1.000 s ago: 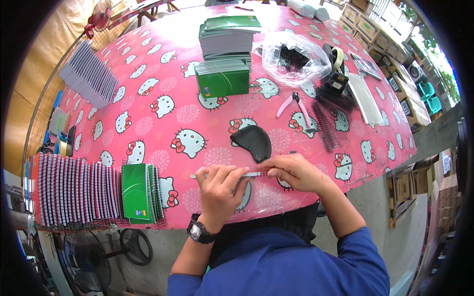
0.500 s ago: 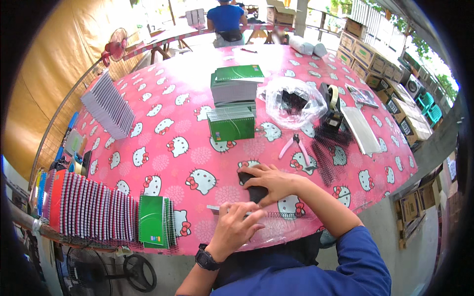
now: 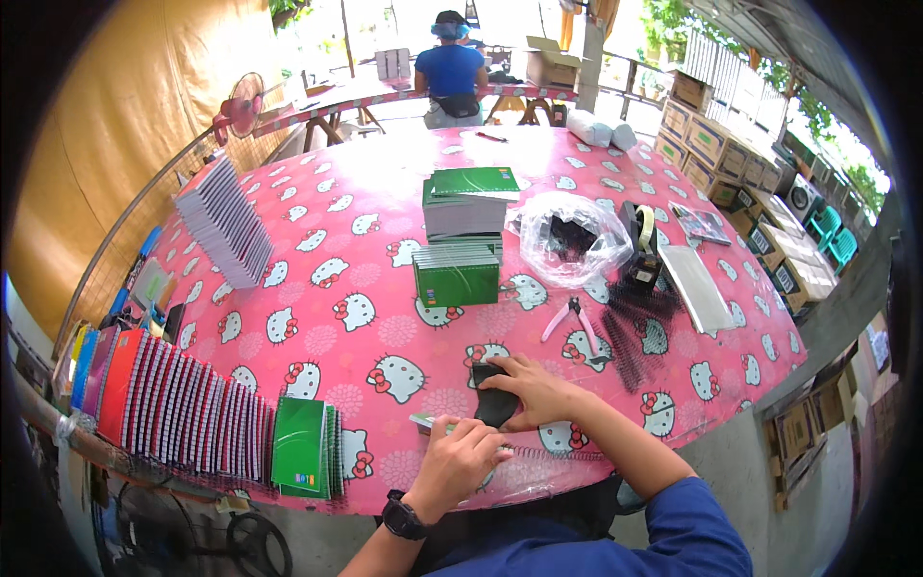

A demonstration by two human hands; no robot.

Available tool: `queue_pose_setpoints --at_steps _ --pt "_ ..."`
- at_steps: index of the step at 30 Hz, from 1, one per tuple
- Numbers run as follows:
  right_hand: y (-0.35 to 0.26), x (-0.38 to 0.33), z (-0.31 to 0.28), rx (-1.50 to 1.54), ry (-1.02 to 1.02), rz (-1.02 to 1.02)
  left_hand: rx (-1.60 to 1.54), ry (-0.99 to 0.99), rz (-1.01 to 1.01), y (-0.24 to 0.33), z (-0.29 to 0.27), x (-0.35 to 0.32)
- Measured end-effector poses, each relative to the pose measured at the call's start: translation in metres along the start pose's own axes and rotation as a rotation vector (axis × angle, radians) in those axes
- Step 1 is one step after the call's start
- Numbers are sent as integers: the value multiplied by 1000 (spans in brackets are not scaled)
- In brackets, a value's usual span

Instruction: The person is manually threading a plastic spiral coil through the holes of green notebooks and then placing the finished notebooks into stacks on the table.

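My left hand (image 3: pixel 460 462) is closed, fingers bent over a small notebook (image 3: pixel 420 419) at the near table edge; only its end shows. A long thin spiral coil (image 3: pixel 558 454) runs right from my left fingertips. Whether the coil is threaded into the notebook is hidden by my hands. My right hand (image 3: pixel 532 392) grips a dark, flat black piece (image 3: pixel 494 402) beside the notebook, fingers over its top and thumb on the near side. Pink-handled pliers (image 3: pixel 569 319) lie beyond my right hand, next to a pile of black spiral coils (image 3: pixel 630 337).
Green notebooks (image 3: pixel 457 276) are stacked mid-table. Left stand a tall page stack (image 3: pixel 223 223), a row of spiral notebooks (image 3: pixel 192 409) and green ones (image 3: pixel 300 447). Right are a plastic bag (image 3: pixel 577 240), a tape dispenser (image 3: pixel 642 245) and a pale slab (image 3: pixel 696 288). A person (image 3: pixel 450 72) sits beyond.
My left fingers, raised and spread before, have come down and closed over the notebook. My right hand stays on the black piece. The whole view has tilted up a little.
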State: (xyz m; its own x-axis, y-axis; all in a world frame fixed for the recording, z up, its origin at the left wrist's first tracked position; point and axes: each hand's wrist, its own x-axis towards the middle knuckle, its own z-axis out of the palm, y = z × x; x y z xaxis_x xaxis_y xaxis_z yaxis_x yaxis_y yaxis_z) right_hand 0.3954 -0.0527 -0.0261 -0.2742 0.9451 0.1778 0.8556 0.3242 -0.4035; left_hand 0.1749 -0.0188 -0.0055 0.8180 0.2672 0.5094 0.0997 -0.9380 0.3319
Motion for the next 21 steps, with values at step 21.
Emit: queue_pose_setpoints --at_steps 21 --pt "-34 -48 -43 740 80 246 -39 134 -184 -19 -3 -15"
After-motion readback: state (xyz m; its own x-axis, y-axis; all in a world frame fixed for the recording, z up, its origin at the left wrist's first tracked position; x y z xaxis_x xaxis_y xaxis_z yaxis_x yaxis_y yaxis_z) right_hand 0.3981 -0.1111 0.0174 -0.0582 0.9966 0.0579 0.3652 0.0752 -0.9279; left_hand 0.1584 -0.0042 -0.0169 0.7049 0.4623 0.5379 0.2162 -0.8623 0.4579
